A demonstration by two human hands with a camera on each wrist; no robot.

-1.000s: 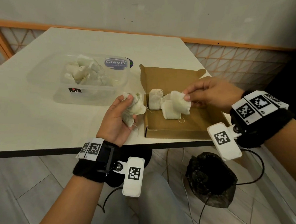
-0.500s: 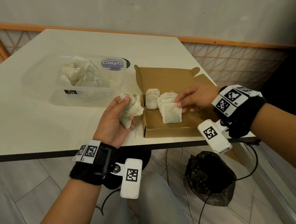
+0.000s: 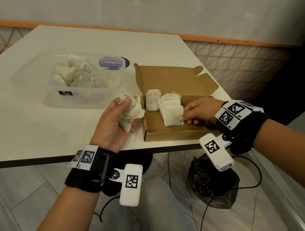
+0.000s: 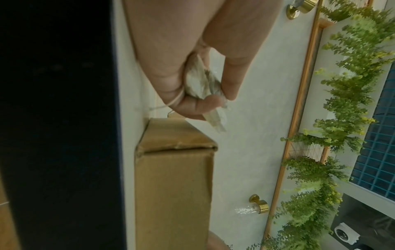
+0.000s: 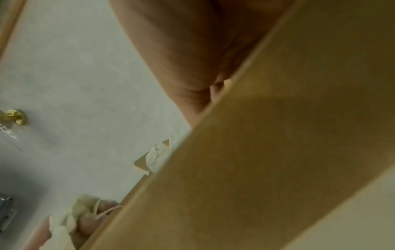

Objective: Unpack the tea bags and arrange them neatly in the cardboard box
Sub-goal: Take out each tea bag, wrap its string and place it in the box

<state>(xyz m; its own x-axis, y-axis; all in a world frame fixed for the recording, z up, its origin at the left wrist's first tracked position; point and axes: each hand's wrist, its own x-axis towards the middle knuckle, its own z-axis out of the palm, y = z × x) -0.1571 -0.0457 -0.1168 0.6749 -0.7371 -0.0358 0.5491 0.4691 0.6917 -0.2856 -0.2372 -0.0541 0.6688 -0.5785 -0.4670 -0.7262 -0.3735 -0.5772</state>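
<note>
An open cardboard box [image 3: 166, 134] sits at the table's near right edge, its lid [image 3: 168, 78] folded back. Inside, one tea bag [image 3: 152, 100] stands at the left end, and more bags [image 3: 170, 102] overlap beside it. My right hand [image 3: 181, 118] reaches into the box and pinches the right edge of the front tea bag [image 3: 171, 114], which lies flat. My left hand [image 3: 129, 112], just left of the box, grips a crumpled bunch of tea bags [image 3: 134, 109], seen in the left wrist view as a bunch [image 4: 200, 81] with a string round a finger.
A clear plastic container [image 3: 85, 93] with several more tea bags [image 3: 75, 71] stands left of the box on the white table [image 3: 41, 117]. A black bag [image 3: 210, 186] and cables lie on the floor under the table edge. The box wall [image 5: 278, 152] fills most of the right wrist view.
My right hand has carried its tea bag down into the box and laid it flat in front of the others. The left hand has kept its bunch beside the box.
</note>
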